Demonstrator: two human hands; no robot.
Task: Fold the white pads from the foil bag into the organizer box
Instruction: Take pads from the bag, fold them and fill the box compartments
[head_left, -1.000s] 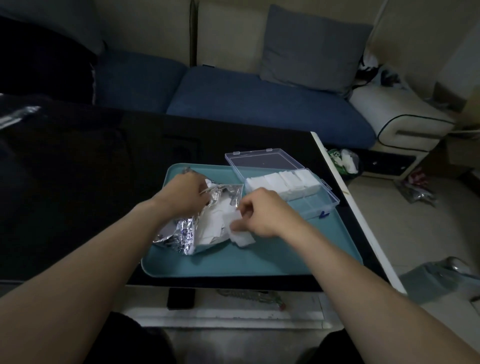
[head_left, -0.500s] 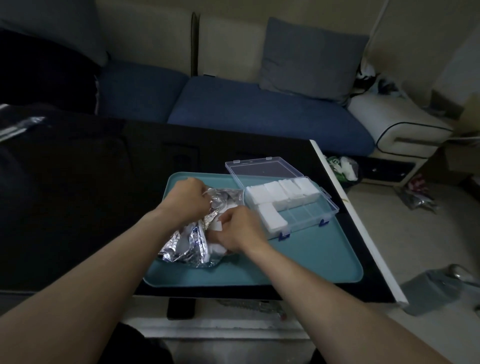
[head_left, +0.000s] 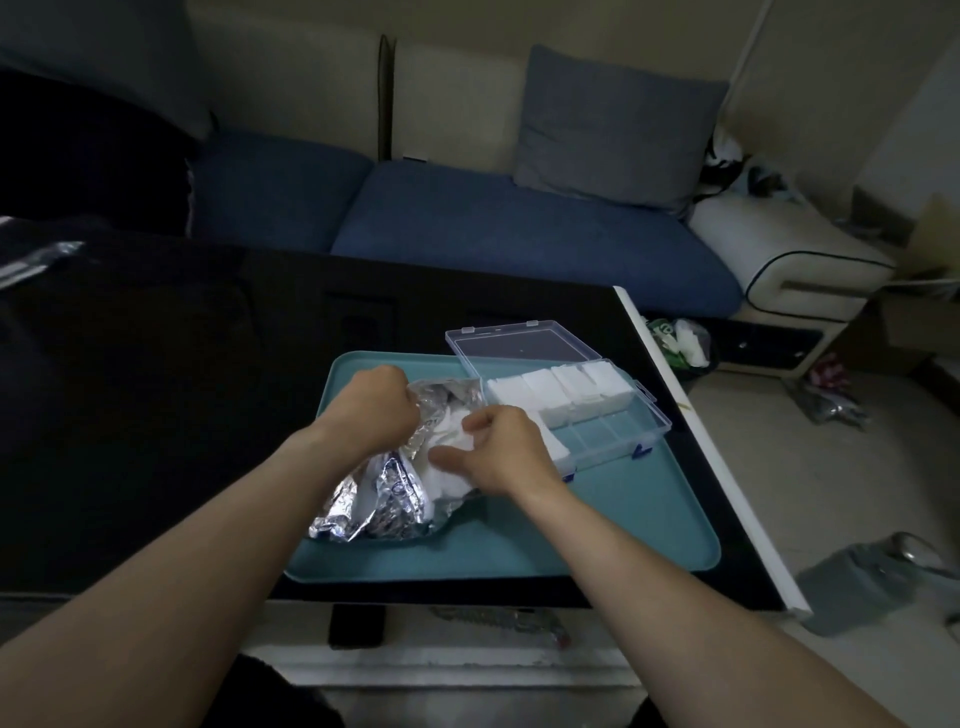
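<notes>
The foil bag (head_left: 384, 499) lies crumpled on the tray (head_left: 597, 530) near the counter's (head_left: 208, 415) front edge, its long axis slanting from front-left to back-right. The left hand (head_left: 376, 410) grips its mouth; the right hand (head_left: 501, 449) pinches a pad (head_left: 449, 441) there. The box (head_left: 597, 415) sits open at the tray's back-right corner.

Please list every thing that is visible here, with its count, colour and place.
tray: 1, teal, on the black table
table: 1, black, before the sofa
foil bag: 1, silver, on the tray's left part
loose pads: count unclear, white, at the bag mouth
box: 1, clear, lid open, tray's far right, back row full of white pads
sofa: 1, blue
cushion: 1, grey, on the sofa
left hand: grips the bag
right hand: pinches a pad
</notes>
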